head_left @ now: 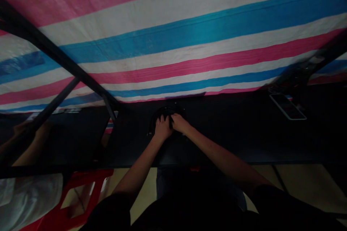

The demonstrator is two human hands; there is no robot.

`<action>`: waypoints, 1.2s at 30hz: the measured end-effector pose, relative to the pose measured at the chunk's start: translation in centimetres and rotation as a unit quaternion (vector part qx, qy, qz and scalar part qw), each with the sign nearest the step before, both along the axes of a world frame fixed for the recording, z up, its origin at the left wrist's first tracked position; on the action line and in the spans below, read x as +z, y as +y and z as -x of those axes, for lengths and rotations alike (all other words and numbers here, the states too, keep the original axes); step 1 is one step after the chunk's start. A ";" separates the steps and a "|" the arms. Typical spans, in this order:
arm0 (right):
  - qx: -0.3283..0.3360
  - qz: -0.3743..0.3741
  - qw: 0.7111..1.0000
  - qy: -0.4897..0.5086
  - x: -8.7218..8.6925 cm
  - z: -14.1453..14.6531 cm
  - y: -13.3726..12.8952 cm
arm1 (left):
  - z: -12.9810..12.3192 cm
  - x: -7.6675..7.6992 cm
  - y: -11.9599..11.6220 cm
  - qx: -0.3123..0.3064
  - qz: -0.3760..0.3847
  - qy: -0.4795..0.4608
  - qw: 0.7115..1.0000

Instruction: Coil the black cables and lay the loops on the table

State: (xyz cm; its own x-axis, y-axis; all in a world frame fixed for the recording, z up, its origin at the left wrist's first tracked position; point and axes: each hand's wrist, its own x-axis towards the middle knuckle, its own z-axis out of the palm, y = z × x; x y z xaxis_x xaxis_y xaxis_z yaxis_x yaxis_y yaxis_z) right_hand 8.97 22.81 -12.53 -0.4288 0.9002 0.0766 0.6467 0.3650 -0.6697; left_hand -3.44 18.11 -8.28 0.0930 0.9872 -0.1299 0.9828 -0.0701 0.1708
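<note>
A coil of thin black cable [154,116] lies on the black tabletop [230,130], with what looks like a small metallic connector at its lower left. My left hand [163,128] rests on the coil's right part, its fingers bent down over the cable. Close against it, my right hand [180,122] has its fingers curled inward at the coil's right edge. The dim light hides the fingertips and the exact grip of each hand.
A phone [287,107] with a pale edge lies at the right. Striped sheeting [184,47] hangs behind the table. Dark metal bars [58,52] slant down at the left, where another person's forearms [34,144] rest on a neighbouring table. A red stool [93,191] stands below.
</note>
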 end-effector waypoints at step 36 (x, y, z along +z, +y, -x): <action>-0.152 -0.088 0.977 0.118 -0.4 -8.1 -8.8 | 7.0 -3.3 -2.6 0.171 -0.175 -0.244 0.938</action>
